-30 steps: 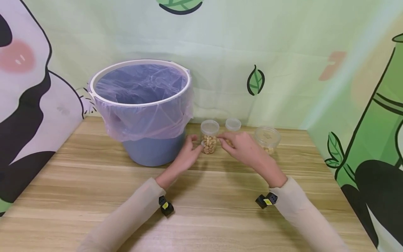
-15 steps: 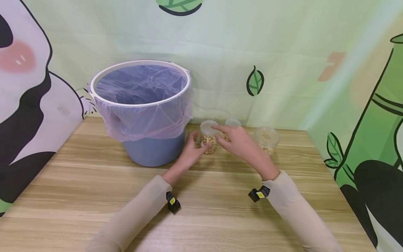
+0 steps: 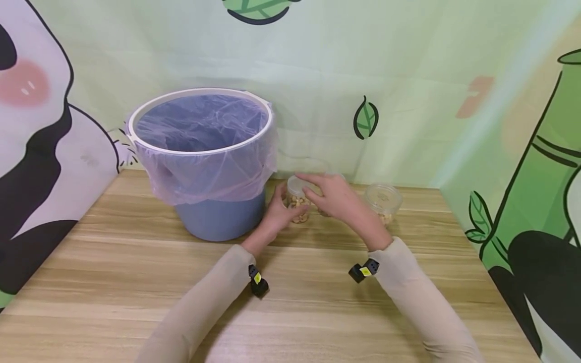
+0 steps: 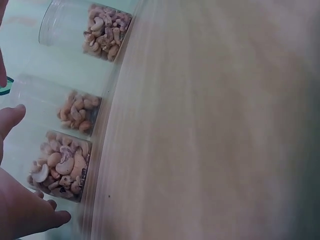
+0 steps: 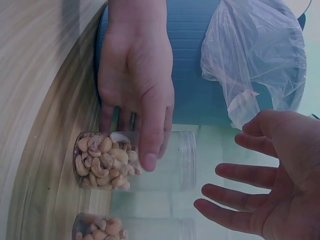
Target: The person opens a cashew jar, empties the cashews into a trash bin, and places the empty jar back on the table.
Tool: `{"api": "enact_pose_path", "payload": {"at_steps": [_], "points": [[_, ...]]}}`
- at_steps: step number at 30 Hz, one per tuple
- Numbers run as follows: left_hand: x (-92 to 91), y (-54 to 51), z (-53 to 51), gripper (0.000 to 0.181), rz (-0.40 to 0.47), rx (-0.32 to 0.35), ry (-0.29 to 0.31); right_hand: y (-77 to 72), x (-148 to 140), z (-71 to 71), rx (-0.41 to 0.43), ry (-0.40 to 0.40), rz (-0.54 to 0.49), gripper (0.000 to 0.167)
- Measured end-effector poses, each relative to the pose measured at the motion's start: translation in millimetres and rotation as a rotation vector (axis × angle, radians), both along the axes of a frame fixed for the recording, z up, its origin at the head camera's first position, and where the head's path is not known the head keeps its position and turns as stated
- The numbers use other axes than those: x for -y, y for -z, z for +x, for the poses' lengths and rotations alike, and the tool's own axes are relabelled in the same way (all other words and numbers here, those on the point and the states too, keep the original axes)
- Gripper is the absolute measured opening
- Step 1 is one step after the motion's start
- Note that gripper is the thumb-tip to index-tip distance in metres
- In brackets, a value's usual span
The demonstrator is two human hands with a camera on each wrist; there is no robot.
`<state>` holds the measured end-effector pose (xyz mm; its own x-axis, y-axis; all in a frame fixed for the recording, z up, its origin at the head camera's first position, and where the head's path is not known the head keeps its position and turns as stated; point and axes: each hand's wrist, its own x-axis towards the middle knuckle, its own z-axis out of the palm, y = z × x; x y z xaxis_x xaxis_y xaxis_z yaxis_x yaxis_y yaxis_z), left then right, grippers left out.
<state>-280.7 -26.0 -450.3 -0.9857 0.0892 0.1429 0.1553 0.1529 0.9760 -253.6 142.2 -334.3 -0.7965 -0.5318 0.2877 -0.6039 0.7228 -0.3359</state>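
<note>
Cashews fill the lower part of a clear plastic jar with a screw lid, upright beside the bin. My left hand curls round its left side; the thumb crosses the jar's front, and the right wrist view shows the other fingers partly hidden behind it. Above and right of the lid is my right hand, fingers spread and loosely bent; that view shows a gap between its fingertips and the lid. A second jar of cashews is mostly covered by my right hand in the head view. Farther right stands a wider jar of cashews.
A blue bin lined with a thin pinkish plastic bag stands left of the jars. Behind the wooden tabletop hangs a printed cloth backdrop.
My left hand has moved right, its thumb now across the first jar's front. My right hand has moved left from beside the second jar to over the first jar's lid.
</note>
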Motion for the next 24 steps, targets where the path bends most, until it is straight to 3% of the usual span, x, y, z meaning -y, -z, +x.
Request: {"api": "enact_pose_path", "payload": {"at_steps": [14, 24], "points": [[-7.3, 0.9, -14.3, 0.098, 0.025, -0.026, 0.091, -1.0, 6.3, -9.6, 0.036, 0.049, 0.027, 0.043], [-9.8, -2.2, -20.7, 0.113, -0.006, 0.006, 0.065, -0.6, 14.4, -16.3, 0.055, 0.076, 0.034, 0.043]]}}
